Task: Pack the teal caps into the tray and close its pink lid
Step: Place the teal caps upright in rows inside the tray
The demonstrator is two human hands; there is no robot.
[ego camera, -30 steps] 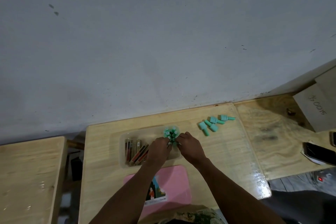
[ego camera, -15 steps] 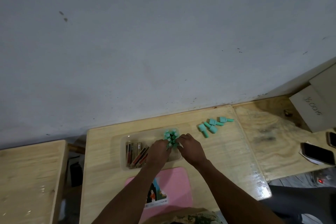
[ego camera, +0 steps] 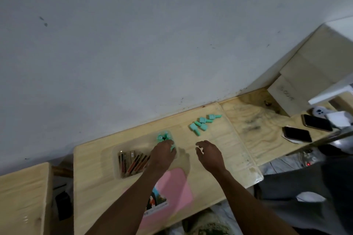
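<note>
Left hand (ego camera: 162, 153) down on caps (ego camera: 163, 136) in the tray (ego camera: 116, 158), fingers curled around them, right hand (ego camera: 209, 153) hovering open over the counter (ego camera: 219, 139), loose caps (ego camera: 202, 123) beyond, lid (ego camera: 175, 187) off.

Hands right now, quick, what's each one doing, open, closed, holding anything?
Left hand: fingers curled down on the teal caps in the tray; whether it grips one cannot be told.
Right hand: open, empty, above the table.

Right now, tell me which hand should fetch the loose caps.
Probably the right hand: it's open, empty and nearer the loose teal caps. The left hand is at the tray.
</note>
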